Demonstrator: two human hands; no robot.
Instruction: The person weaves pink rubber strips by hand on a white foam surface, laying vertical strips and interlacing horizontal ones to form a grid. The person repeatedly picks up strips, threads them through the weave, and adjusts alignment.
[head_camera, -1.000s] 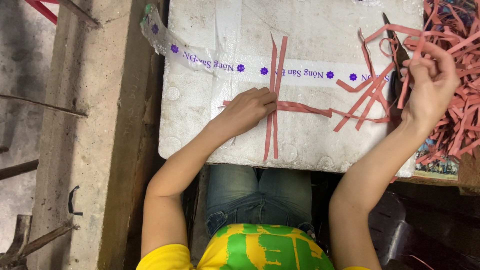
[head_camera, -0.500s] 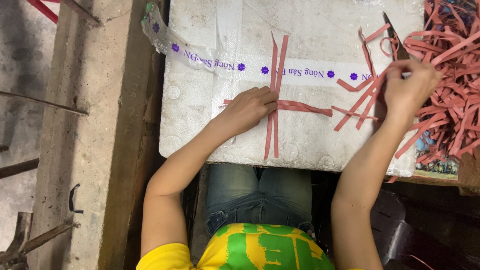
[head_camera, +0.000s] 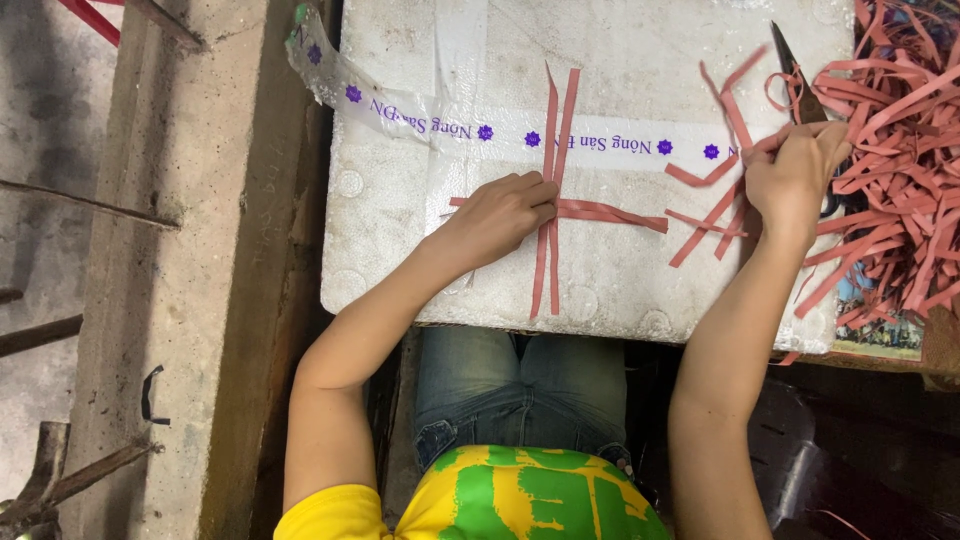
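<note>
My left hand (head_camera: 500, 218) lies flat on a white foam box lid (head_camera: 620, 60), pressing down crossed red strips (head_camera: 556, 200) where two upright strips meet a sideways one. My right hand (head_camera: 795, 172) is at the lid's right edge, fingers closed on the end of a red strip (head_camera: 715, 175) among several loose strips. Dark scissors (head_camera: 800, 80) lie just beyond its fingers, their tip pointing away from me.
A big heap of red strips (head_camera: 900, 150) covers the surface right of the lid. Clear tape with purple print (head_camera: 420, 105) runs across the lid. A concrete ledge (head_camera: 190, 250) stands to the left, with metal rods (head_camera: 60, 340) beyond it.
My right hand has come down and left from the heap to the lid's right edge, pinching a strip. My left hand has stayed on the crossed strips.
</note>
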